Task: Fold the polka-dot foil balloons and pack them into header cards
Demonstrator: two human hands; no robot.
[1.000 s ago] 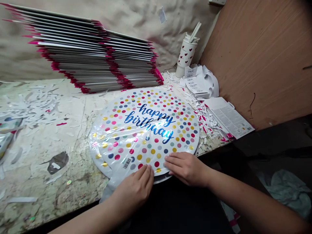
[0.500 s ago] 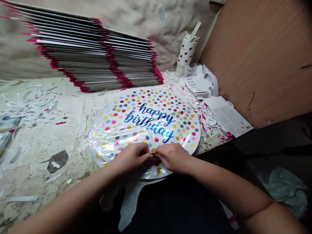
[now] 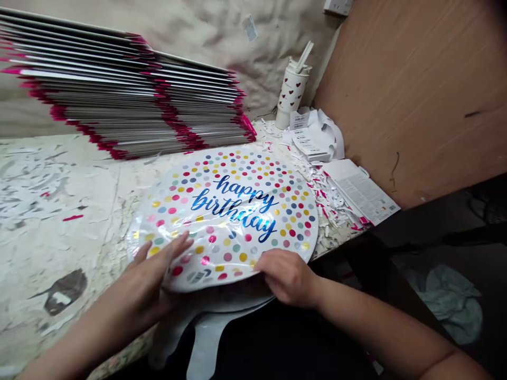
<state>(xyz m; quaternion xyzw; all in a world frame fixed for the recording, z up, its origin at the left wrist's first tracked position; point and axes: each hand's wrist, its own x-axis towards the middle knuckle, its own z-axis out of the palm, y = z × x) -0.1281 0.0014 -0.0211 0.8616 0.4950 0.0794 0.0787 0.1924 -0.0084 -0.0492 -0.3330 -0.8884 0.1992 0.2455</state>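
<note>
A round, flat foil balloon [image 3: 233, 253], white with coloured dots and blue "happy birthday" lettering, lies in front of me, its near edge lifted. At that edge, right of the middle, my right hand [image 3: 289, 277] is closed with the rim pinched in its fingers. My left hand [image 3: 156, 272] is at the balloon's near left edge, fingers stretched out over the dotted face; its thumb is hidden. Beneath the top balloon, more pale flat foil shows, and a tail [image 3: 204, 343] hangs over the table edge.
A tall stack of folded silver-and-pink packets [image 3: 130, 113] stands at the back left. Behind right are a heart-patterned tumbler [image 3: 291, 95], a strip of labels [image 3: 312, 142] and a printed card [image 3: 364, 192]. Paper scraps [image 3: 31, 179] litter the table [image 3: 103, 227]. A wooden panel [image 3: 412, 95] rises at the right.
My left hand has let go at the middle of the near edge and moved left, fingers spreading. The balloon's near edge has risen in my right hand. The view has shifted slightly.
</note>
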